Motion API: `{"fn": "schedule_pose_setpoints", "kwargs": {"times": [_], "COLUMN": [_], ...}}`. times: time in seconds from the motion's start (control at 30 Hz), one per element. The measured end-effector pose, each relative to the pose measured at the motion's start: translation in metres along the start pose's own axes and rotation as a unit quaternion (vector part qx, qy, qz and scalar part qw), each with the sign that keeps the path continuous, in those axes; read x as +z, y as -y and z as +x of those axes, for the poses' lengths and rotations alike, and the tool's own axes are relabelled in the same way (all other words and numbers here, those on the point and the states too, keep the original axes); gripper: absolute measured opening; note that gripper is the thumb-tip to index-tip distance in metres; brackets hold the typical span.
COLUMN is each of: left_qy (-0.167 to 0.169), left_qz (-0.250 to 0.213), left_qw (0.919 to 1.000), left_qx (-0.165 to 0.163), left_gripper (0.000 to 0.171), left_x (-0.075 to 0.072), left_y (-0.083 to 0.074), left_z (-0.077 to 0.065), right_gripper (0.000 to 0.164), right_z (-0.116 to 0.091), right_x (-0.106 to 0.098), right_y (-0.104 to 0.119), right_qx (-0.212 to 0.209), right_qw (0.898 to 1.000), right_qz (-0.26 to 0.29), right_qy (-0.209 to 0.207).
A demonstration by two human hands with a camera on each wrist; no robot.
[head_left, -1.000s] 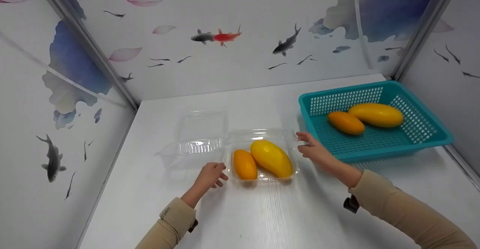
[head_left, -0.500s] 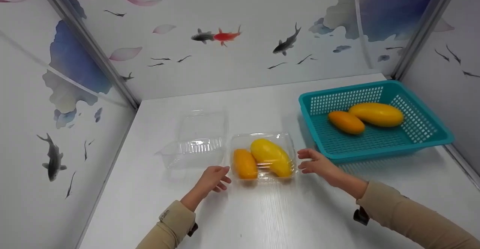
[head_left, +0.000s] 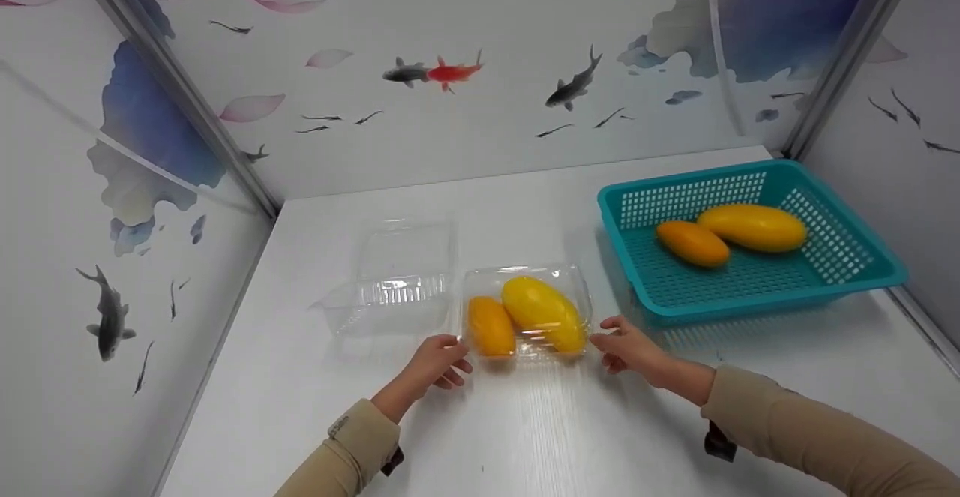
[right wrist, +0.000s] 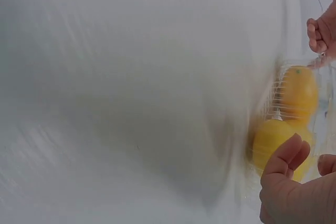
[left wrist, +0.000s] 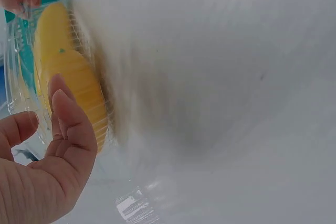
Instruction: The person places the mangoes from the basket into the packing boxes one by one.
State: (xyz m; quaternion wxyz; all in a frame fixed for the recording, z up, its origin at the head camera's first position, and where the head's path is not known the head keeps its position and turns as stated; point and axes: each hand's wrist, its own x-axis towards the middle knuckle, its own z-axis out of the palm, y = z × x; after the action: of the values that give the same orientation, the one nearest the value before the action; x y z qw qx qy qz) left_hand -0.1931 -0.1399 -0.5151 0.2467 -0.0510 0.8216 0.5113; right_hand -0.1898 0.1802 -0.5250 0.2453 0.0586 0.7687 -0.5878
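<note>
A clear plastic clamshell box (head_left: 526, 272) holds an orange mango (head_left: 490, 327) and a larger yellow mango (head_left: 543, 312), its lid lying over them. My left hand (head_left: 441, 362) is at the box's front left corner, with thumb and fingertips close to the rim. At the front right corner is my right hand (head_left: 634, 350), its thumb nearest the rim. In both wrist views, a gap shows between the thumb and the bent fingers of the left hand (left wrist: 50, 156) and of the right hand (right wrist: 294, 187). Whether either hand touches the rim is hard to tell.
A second clear clamshell box (head_left: 386, 306) stands open to the left. At the back right, a teal basket (head_left: 757, 306) holds another orange mango (head_left: 691, 244) and another yellow mango (head_left: 752, 228). Printed wall panels (head_left: 495, 25) enclose the white table (head_left: 517, 437).
The box's lid has come down over the mangoes. My right hand has moved from the box's back right side to its front right corner; my left hand has shifted slightly rightward and nearer.
</note>
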Motion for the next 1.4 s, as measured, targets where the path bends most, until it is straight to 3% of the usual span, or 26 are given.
{"fn": "schedule_pose_setpoints", "kwargs": {"times": [0.2,0.43,0.9,1.23,1.4], "left_qy": [-0.003,-0.008,-0.017,-0.02,-0.022], "left_qz": [-0.04,-0.021,-0.016,-0.027,-0.024], "left_qw": [0.9991,0.9996,0.9993,0.9994,0.9992], "left_qx": [-0.015,-0.015,-0.029,-0.01,-0.023], "left_gripper": [0.044,0.04,0.035,0.028,0.029], "left_x": [0.003,0.005,0.01,0.011,0.01], "left_y": [-0.003,-0.004,-0.008,-0.013,-0.015], "left_z": [0.001,0.002,0.007,0.015,0.018], "right_gripper": [0.039,0.039,0.034,0.025,0.026], "right_z": [0.002,0.003,0.004,0.011,0.015], "right_x": [-0.001,-0.001,-0.004,-0.007,-0.007], "right_y": [-0.003,-0.003,0.002,0.007,0.009], "right_qx": [-0.007,-0.015,-0.002,0.014,0.02], "right_qw": [0.993,0.982,0.986,0.986,0.988], "right_qz": [0.085,0.14,0.133,0.148,0.138], "right_qy": [0.081,0.124,0.096,0.071,0.062]}}
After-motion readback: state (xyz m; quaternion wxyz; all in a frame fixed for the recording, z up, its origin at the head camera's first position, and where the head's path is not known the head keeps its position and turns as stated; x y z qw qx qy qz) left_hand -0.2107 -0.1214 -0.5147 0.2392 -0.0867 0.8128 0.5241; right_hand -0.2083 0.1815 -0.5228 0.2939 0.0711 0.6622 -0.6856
